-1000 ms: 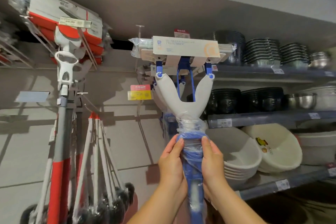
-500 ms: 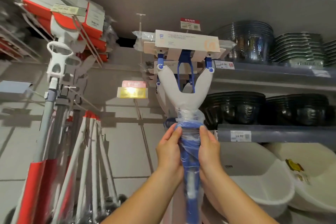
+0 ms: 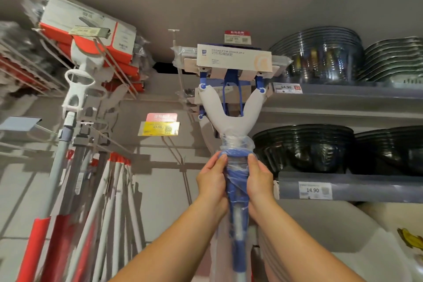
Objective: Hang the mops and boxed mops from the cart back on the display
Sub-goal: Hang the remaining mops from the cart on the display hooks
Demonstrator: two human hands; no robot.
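A blue and white sponge mop (image 3: 231, 110) stands upright in front of me, its head with a cardboard label (image 3: 233, 59) up near the top of the display wall. Clear plastic wrap covers its blue handle. My left hand (image 3: 211, 181) grips the handle from the left and my right hand (image 3: 259, 178) grips it from the right, both just below the white Y-shaped yoke. A second sponge mop of the same kind hangs behind it. A thin metal display hook (image 3: 175, 41) sticks out just left of the mop head.
Red and white boxed mops (image 3: 87, 27) hang on hooks at upper left, with grey, red and white handles (image 3: 114, 201) below. A yellow price tag (image 3: 159, 127) sits mid-wall. Shelves on the right hold dark glass bowls (image 3: 302, 149) and white basins (image 3: 343, 236).
My view has tilted up and closed in on the display. The mop head sits a little higher against the wall. Both hands keep the same grip on the handle.
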